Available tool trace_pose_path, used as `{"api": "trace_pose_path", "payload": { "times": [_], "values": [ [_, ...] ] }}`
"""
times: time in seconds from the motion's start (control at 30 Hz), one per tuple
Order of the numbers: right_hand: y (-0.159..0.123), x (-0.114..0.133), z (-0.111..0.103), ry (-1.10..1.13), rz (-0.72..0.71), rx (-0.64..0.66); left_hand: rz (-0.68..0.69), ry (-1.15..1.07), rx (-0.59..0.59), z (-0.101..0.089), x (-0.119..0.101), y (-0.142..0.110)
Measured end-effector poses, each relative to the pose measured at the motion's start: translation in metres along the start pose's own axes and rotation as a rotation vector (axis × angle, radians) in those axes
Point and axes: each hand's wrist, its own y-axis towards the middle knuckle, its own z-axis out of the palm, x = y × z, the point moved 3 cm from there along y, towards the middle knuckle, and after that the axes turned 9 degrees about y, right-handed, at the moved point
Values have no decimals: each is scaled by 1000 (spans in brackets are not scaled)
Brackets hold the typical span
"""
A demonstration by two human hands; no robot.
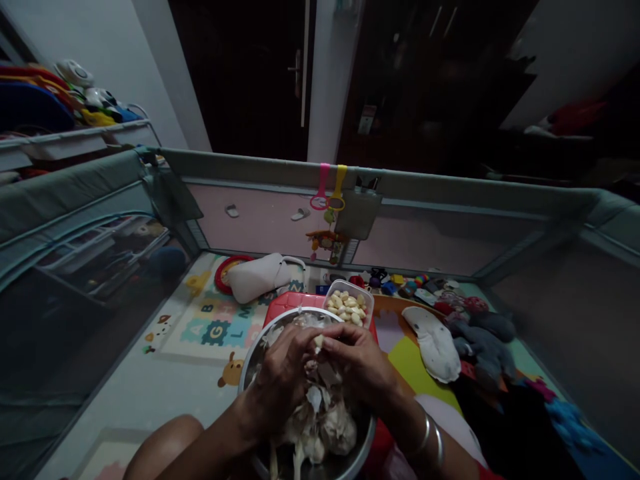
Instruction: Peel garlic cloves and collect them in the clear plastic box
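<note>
Over a round metal bowl [369, 437], both my hands come together around a pale garlic clove [319, 341]. My left hand [285, 363] pinches it from the left, with fingers closed. Thumb and fingers of my right hand [357, 353] press on it from the other side. Below them in the bowl lie whole garlic bulbs [339, 427] and papery skins [314, 398]. Just beyond the bowl, a clear plastic container [369, 298] holds several peeled cloves [345, 303]. The bowl's contents right under my hands are partly hidden.
Under the container is a red surface [290, 303]. A patterned play mat [195, 380] covers the floor, with a white rounded object [257, 277] behind. Toys and a grey plush [487, 347] lie right, near a white pillow [433, 343]. A padded playpen rail [425, 183] surrounds everything.
</note>
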Motion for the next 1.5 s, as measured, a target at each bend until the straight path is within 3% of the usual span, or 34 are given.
{"api": "trace_pose_path", "payload": {
  "times": [0.13,0.3,0.6,0.77,0.87,1.07,1.17,1.23,1.37,1.5],
  "values": [
    [6,4,-9,142,13,-68,45,-86,72,0,-5,0],
    [9,7,-14,215,49,-32,50,-52,25,-4,-3,1],
    [7,8,-13,202,73,-4,-34,70,-11,-4,6,-1],
    [6,10,-11,145,53,4,-40,67,44,-1,8,-3],
    [3,17,-12,66,-74,-25,-45,58,71,-1,8,-1],
    [-7,49,-25,-325,-574,-192,-81,-23,53,-10,6,5],
    [-3,60,-37,-441,-741,-252,-102,-37,27,-12,9,6],
    [4,61,-46,-491,-754,-278,-114,-39,20,-12,11,5],
    [13,59,-57,-524,-650,-309,-136,-30,19,-13,14,4],
    [6,63,-52,-476,-726,-326,-173,-23,0,-18,15,5]
  ]
}}
